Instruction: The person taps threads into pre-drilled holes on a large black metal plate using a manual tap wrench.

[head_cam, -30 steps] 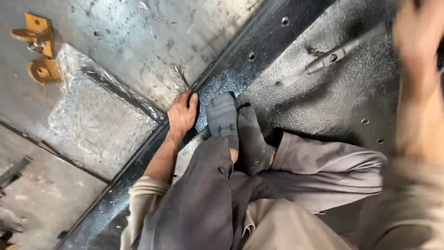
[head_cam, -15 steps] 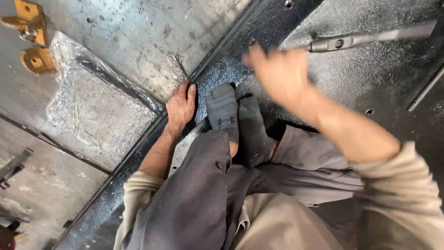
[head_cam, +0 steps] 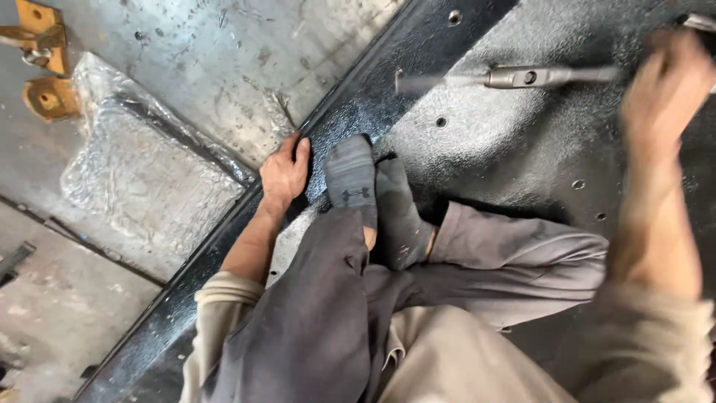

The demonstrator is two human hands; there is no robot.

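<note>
- Black metal panel [head_cam: 477,157] carries us; our left hand [head_cam: 283,170] lies flat, fingers spread, bracing on its edge.
- Our right hand [head_cam: 666,82], blurred, nears the steel tool [head_cam: 522,76]; grip unclear.

I'm seeing my left hand [head_cam: 283,170] pressing flat on the edge of the black metal panel [head_cam: 492,157], just beside my 2 grey-socked feet [head_cam: 373,195]. My right hand [head_cam: 666,86] is blurring near the steel tool [head_cam: 522,76] lying on the panel.
</note>
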